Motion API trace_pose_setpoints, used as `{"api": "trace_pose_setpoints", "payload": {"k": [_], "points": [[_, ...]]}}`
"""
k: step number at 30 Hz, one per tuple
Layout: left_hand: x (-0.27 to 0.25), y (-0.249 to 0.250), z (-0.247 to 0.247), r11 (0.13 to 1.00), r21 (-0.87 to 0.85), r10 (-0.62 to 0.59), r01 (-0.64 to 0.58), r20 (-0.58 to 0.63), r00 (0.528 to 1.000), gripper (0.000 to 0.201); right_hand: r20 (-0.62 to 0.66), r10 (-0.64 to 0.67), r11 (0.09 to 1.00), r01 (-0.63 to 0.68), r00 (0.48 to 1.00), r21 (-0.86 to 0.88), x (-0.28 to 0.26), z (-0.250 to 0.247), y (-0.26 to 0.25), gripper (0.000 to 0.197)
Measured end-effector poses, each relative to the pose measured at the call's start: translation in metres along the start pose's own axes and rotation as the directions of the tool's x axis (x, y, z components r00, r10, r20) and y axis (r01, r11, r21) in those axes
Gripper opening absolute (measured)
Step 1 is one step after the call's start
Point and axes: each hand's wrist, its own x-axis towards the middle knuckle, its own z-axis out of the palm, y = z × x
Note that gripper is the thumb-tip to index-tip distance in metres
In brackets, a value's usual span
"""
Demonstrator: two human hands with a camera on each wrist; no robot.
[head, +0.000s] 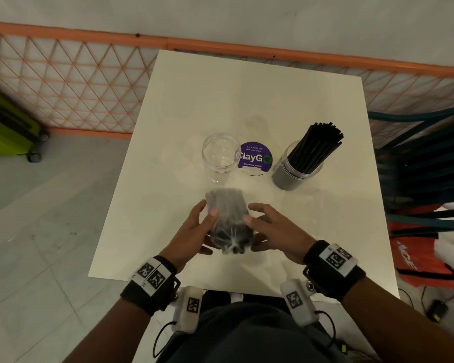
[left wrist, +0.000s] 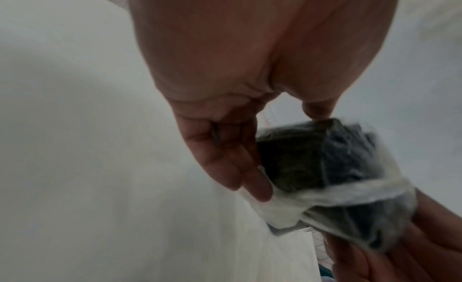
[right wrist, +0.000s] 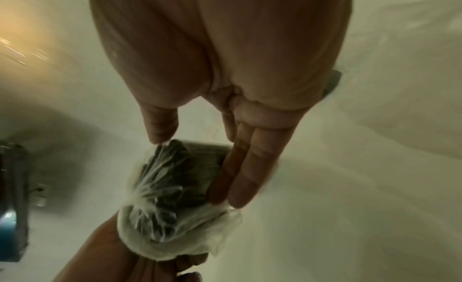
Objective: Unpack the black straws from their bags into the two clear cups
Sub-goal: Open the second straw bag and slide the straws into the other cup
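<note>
A clear plastic bag of black straws is held above the near half of the white table, twisted shut at its near end. My left hand pinches its left side, thumb on top and fingers underneath. My right hand pinches the right side the same way. In the left wrist view the left hand lies along the bag. In the right wrist view the right hand holds the bag. Beyond stand an empty clear cup and a clear cup holding several black straws.
A round purple sticker lies between the two cups. An orange lattice fence runs behind the table. A green suitcase stands on the floor at left. A dark chair and an orange bag are at right.
</note>
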Motion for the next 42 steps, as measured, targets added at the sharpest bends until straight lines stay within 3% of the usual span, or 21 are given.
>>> {"api": "trace_pose_setpoints", "payload": {"k": [2, 7, 11, 14, 16, 18, 20, 22, 24, 27, 29, 32, 35, 38, 42], "points": [[-0.009, 0.01, 0.003, 0.998, -0.019, 0.052, -0.052, -0.006, 0.999, 0.06, 0.035, -0.053, 0.998, 0.055, 0.998, -0.035, -0.011, -0.003, -0.011, 0.053], [-0.015, 0.024, 0.011, 0.98, 0.074, 0.183, -0.183, 0.006, 0.983, 0.063, 0.006, -0.239, 0.911, 0.226, 0.971, -0.346, -0.014, -0.007, -0.02, 0.049], [-0.011, 0.027, 0.009, 0.936, 0.175, 0.303, -0.305, 0.043, 0.952, 0.085, -0.09, -0.295, 0.915, 0.255, 0.951, -0.312, -0.004, -0.008, -0.023, 0.04], [-0.01, 0.031, 0.007, 0.898, 0.258, 0.365, -0.357, 0.015, 0.931, 0.071, -0.139, -0.348, 0.878, 0.27, 0.927, -0.395, 0.001, -0.008, -0.024, 0.04], [-0.013, 0.036, 0.006, 0.831, 0.39, 0.441, -0.397, -0.026, 0.897, 0.059, -0.154, -0.44, 0.831, 0.336, 0.885, -0.444, 0.001, -0.007, -0.023, 0.046], [-0.017, 0.045, 0.003, 0.732, 0.523, 0.525, -0.436, -0.027, 0.851, 0.055, -0.12, -0.501, 0.772, 0.38, 0.857, -0.51, 0.0, -0.005, -0.021, 0.068], [-0.022, 0.055, -0.001, 0.69, 0.541, 0.524, -0.481, 0.085, 0.847, 0.057, -0.111, -0.511, 0.719, 0.352, 0.853, -0.599, 0.002, -0.004, -0.02, 0.087], [-0.026, 0.066, -0.005, 0.677, 0.522, 0.493, -0.519, 0.202, 0.846, 0.048, -0.149, -0.539, 0.681, 0.325, 0.829, -0.656, 0.008, -0.005, -0.019, 0.081], [-0.03, 0.08, -0.007, 0.632, 0.6, 0.509, -0.49, 0.156, 0.847, 0.031, -0.172, -0.574, 0.655, 0.323, 0.801, -0.683, 0.014, -0.008, -0.019, 0.065], [-0.033, 0.099, -0.013, 0.552, 0.795, 0.506, -0.251, -0.08, 0.859, 0.014, -0.18, -0.612, 0.645, 0.354, 0.77, -0.677, 0.02, -0.012, -0.02, 0.059], [-0.036, 0.106, -0.014, 0.583, 0.763, 0.528, -0.28, -0.093, 0.844, 0.015, -0.167, -0.612, 0.653, 0.374, 0.773, -0.659, 0.021, -0.011, -0.023, 0.064], [-0.045, 0.122, -0.007, 0.716, 0.511, 0.538, -0.475, 0.031, 0.843, 0.002, -0.098, -0.596, 0.648, 0.406, 0.797, -0.644, 0.021, -0.011, -0.03, 0.071], [-0.05, 0.136, -0.008, 0.725, 0.368, 0.614, -0.583, 0.039, 0.788, 0.004, -0.169, -0.601, 0.75, 0.476, 0.781, -0.46, 0.019, -0.029, -0.042, 0.067], [-0.05, 0.144, -0.017, 0.723, 0.315, 0.649, -0.615, -0.002, 0.761, 0.002, -0.288, -0.593, 0.785, 0.46, 0.752, -0.415, 0.009, -0.048, -0.047, 0.048], [-0.046, 0.141, -0.018, 0.743, 0.301, 0.624, -0.598, 0.011, 0.781, 0.004, -0.198, -0.577, 0.778, 0.46, 0.792, -0.427, -0.005, -0.045, -0.044, 0.034]]}}
